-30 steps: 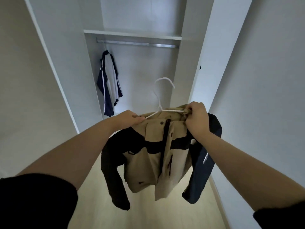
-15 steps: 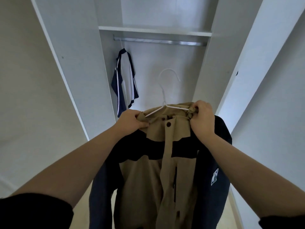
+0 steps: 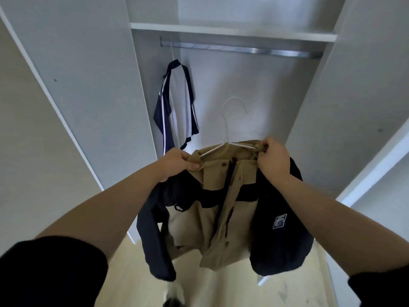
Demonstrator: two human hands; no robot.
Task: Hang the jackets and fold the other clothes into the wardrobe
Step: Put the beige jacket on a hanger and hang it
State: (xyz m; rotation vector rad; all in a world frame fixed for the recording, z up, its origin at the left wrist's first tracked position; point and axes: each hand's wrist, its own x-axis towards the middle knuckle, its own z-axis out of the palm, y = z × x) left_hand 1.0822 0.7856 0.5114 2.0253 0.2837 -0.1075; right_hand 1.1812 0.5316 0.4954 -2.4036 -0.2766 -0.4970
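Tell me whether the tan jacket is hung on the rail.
Not hung: tan jacket on its white hanger, below the rail.

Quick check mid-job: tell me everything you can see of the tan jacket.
The tan jacket has a tan front with a dark band across the chest, dark navy sleeves, a front zipper with snaps and a small patch on one sleeve. It looks like woven outerwear fabric. It hangs open and slack on a white hanger, below the rail, not yet hooked. The left hand grips one shoulder, the right hand pinches the collar.
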